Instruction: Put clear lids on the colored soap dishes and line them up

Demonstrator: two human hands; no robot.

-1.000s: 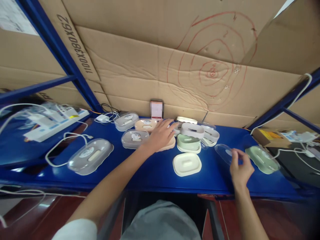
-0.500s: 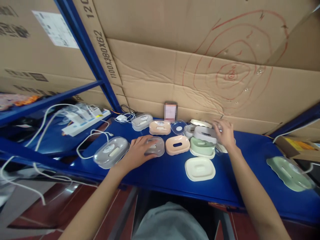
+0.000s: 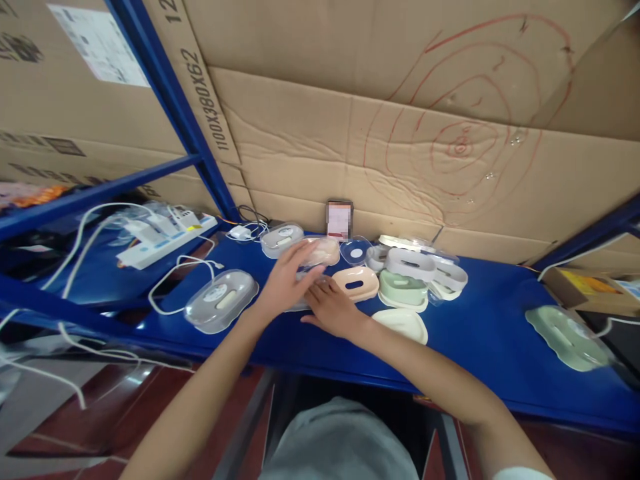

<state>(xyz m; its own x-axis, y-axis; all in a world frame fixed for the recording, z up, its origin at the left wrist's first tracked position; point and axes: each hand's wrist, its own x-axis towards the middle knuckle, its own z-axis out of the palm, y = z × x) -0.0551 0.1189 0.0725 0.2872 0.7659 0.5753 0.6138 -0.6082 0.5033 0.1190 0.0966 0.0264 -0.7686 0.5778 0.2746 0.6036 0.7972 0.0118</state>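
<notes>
Between both hands, mid blue shelf: grey clear-lidded plastic soap box, mostly hidden. Left hand spread over top; right hand flat against its right side. Long axis unclear.

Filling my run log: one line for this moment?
left hand: on grey lidded soap box | right hand: touching same box | blue shelf

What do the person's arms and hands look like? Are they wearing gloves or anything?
No gloves. Both the left hand and the right hand are bare, with no rings, watch or bands showing. The forearms are bare too. A bit of white short sleeve peeks in at the bottom edge on the right arm. Below is a grey garment.
</notes>
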